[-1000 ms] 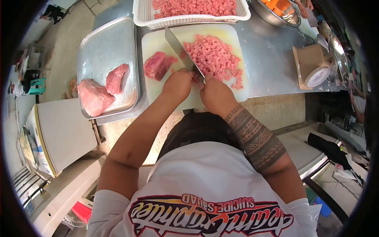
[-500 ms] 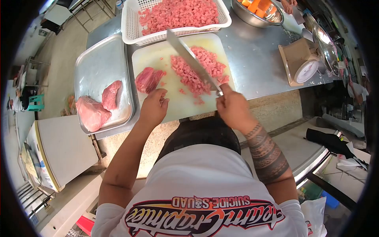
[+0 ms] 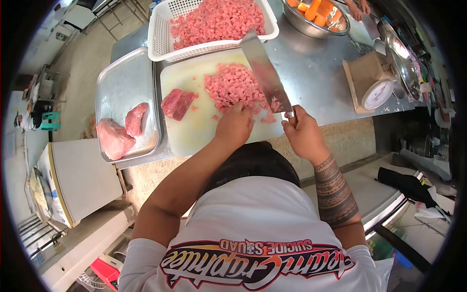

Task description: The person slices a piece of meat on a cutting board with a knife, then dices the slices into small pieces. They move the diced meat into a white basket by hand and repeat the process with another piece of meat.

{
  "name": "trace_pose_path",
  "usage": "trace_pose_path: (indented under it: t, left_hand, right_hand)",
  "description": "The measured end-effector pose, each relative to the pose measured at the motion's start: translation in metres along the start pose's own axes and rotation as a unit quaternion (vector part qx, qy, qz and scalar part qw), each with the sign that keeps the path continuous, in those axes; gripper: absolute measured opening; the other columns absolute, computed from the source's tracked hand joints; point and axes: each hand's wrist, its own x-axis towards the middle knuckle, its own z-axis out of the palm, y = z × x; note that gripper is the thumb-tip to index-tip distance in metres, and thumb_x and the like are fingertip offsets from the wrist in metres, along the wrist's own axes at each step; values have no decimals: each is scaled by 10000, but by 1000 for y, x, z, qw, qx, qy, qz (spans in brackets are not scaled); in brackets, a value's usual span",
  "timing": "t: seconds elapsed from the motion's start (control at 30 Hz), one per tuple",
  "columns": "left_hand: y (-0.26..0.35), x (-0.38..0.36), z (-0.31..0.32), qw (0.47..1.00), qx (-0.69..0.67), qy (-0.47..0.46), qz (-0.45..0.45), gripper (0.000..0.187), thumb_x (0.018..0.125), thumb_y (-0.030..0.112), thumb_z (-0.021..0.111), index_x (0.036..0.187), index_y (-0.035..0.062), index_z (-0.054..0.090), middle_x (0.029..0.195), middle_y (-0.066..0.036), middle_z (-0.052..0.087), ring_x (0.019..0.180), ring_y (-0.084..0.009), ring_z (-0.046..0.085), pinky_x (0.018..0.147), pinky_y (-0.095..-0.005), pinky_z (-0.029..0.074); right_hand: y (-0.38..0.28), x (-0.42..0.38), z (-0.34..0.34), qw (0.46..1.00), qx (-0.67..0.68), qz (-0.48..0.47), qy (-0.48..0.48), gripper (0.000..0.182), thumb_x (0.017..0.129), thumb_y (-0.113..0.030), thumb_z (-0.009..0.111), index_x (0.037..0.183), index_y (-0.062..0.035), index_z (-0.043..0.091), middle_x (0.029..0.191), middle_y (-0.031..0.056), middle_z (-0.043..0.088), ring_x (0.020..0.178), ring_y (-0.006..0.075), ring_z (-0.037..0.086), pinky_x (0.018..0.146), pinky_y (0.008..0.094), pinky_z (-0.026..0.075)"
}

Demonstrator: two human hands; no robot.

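Note:
My right hand (image 3: 305, 131) grips the handle of a cleaver (image 3: 266, 73). Its broad blade is raised, slanting up and left past the right edge of the white cutting board (image 3: 187, 138), with meat bits stuck on it. At the near edge of a pile of diced meat (image 3: 232, 85), my left hand (image 3: 236, 125) is curled, knuckles against the pieces; its fingertips are hidden. Left of the pile lies an uncut chunk of meat (image 3: 178, 104). Two larger meat pieces (image 3: 115, 138) rest in a metal tray (image 3: 124, 68) beside the board.
Behind the board stands a white plastic basket (image 3: 160, 29) heaped with diced meat. A steel bowl (image 3: 311, 30) of orange vegetable pieces is at the back right. Further right is a dial scale (image 3: 367, 80). Another person's hands (image 3: 359, 9) show at the top right.
My left hand has moved right, from beside the meat chunk to the diced pile. My right hand has swung the cleaver rightward, off the pile, and turned its blade face more into view.

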Motion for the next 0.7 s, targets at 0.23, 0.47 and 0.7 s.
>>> trace_pose_path:
  t: [0.23, 0.47, 0.7]
  left_hand:
    - [6, -18, -16, 994, 14, 63, -93, 228, 880, 95, 707, 1097, 26, 713, 1066, -169, 681, 992, -367, 694, 868, -472, 576]
    - [-20, -50, -24, 944, -95, 105, -299, 346, 869, 106, 807, 1171, -3, 679, 932, -142, 763, 867, -265, 775, 804, -386, 615]
    - [-11, -62, -4, 925, -77, 194, -318, 109, 923, 61, 701, 1015, 3, 697, 1019, -234, 735, 957, -392, 743, 851, -467, 593]
  right_hand:
    - [21, 6, -25, 992, -47, -90, -76, 278, 979, -125, 667, 1167, 62, 582, 821, 207, 701, 776, 413, 700, 712, 501, 539]
    - [26, 6, -33, 948, -140, -174, -227, 257, 1030, -220, 634, 1101, 11, 548, 814, 196, 718, 820, 432, 714, 730, 538, 549]
    - [35, 6, -37, 903, -228, -246, -269, 233, 1036, -216, 616, 1075, -6, 525, 798, 217, 714, 765, 444, 716, 697, 551, 558]
